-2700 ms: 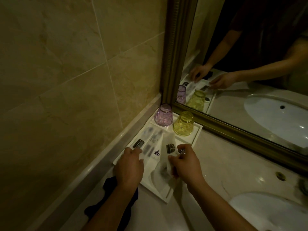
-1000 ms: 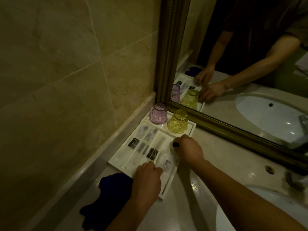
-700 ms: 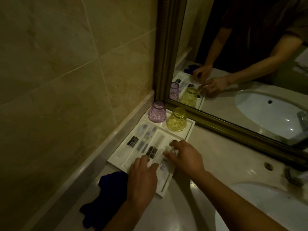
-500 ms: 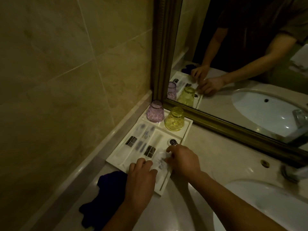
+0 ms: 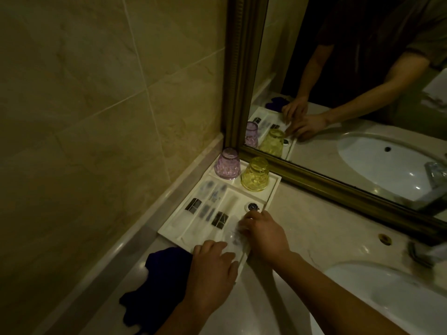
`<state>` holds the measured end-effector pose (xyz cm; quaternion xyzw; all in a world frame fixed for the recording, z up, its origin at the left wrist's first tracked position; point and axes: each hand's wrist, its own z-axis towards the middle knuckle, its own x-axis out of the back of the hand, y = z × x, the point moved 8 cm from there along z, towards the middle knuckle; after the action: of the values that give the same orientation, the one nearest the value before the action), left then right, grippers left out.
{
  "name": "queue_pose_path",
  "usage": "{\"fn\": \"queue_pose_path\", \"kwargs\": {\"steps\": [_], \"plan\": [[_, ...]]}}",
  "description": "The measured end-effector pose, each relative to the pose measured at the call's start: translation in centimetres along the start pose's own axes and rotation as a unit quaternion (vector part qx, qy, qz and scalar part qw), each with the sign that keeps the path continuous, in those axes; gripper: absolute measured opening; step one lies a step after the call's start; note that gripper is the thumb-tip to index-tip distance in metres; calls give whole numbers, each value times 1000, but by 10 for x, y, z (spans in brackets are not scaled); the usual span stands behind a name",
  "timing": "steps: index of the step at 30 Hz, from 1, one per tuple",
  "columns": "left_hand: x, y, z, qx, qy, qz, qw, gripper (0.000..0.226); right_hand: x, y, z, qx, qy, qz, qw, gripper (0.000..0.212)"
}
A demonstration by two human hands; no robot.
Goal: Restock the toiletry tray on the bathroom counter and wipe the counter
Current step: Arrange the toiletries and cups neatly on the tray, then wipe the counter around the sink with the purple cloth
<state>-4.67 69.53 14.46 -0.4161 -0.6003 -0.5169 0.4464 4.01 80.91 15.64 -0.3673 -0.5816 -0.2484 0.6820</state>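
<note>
A white compartment tray [image 5: 273, 187] sits on the counter in the corner by the mirror. At its far end stand a purple cup [image 5: 227, 163] and a yellow cup [image 5: 255, 174], both upside down. Black-labelled sachets [image 5: 219, 220] lie in its long slots, and a small round item [image 5: 251, 206] lies in the right slot. A clear plastic packet [image 5: 235, 236] lies in the near right compartment. My right hand [image 5: 264, 234] pinches its far end with curled fingers. My left hand [image 5: 211, 269] rests its fingertips on the packet's near end at the tray's front edge.
A dark blue cloth [image 5: 154, 281] lies crumpled on the counter just left of my left hand. The white sink basin [image 5: 399, 301] and a faucet [image 5: 427, 253] are at the right. The mirror's gold frame [image 5: 338, 189] runs behind the tray, with the tiled wall on the left.
My left hand left the sachets and came to the tray's near edge. Both hands brought the clear packet down into the near right compartment. The view shifted slightly.
</note>
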Motion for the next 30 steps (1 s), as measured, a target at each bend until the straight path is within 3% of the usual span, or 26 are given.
{"fn": "queue_pose_path", "kwargs": {"steps": [8,11,15,17,19,21,26,30], "plan": [[13,-5,-3,-5,37,-17,999,53,-7,0,2,-39,-26,54,997,37],[34,-17,-14,16,105,-66,992,43,-3,1,-3,-45,-4,78,996,37],[52,-66,-54,108,215,-120,963,24,7,-1,-20,-48,38,112,992,29],[42,-96,-71,175,160,-68,969,30,11,-9,-30,-41,44,128,990,26],[26,-117,-85,224,58,-21,973,50,14,-21,-42,-28,49,142,988,25],[12,-123,-90,214,-3,-11,977,65,18,-35,-52,-11,58,158,986,26],[11,-114,-92,179,9,16,984,70,20,-73,-74,29,47,185,981,26],[9,-112,-94,190,42,-43,980,64,17,-99,-94,43,32,214,975,27]]}}
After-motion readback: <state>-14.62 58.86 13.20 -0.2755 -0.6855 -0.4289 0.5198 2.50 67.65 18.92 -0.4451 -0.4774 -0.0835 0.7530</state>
